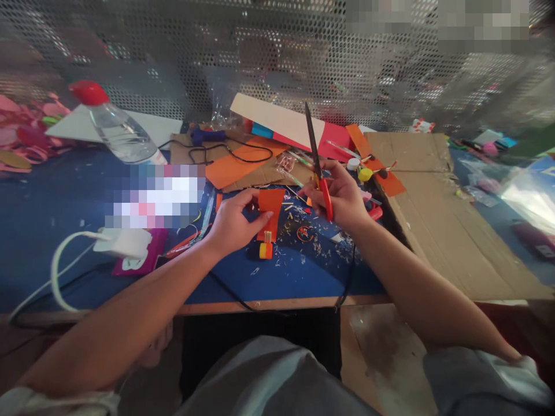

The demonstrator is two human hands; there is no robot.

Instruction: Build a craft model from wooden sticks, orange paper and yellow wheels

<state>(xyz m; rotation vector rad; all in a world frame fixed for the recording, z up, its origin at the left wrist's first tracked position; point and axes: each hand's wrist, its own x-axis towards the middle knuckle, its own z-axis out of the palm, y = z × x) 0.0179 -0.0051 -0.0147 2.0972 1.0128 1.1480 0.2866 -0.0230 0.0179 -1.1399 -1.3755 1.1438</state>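
Observation:
My left hand point(240, 221) pinches a piece of orange paper point(271, 207) above the blue table. Just below that paper stands a small yellow and orange roll point(266, 250) with thin sticks poking out of its top. In my right hand point(340, 193) is a pair of scissors point(323, 188) with red handles. Their dark blades point up and away from me, apart from the paper. Some of the right fingers are hidden behind the handles. Small paper scraps point(318, 245) and an orange ring point(304, 233) lie on the table between my hands.
A water bottle point(124, 133) with a red cap stands at the left, near a white charger point(125, 242) and cables. Orange sheets point(236, 164) and a white-and-red sheet point(286, 124) lie at the back. Cardboard point(459, 231) covers the right side. A perforated metal screen point(269, 52) rises behind.

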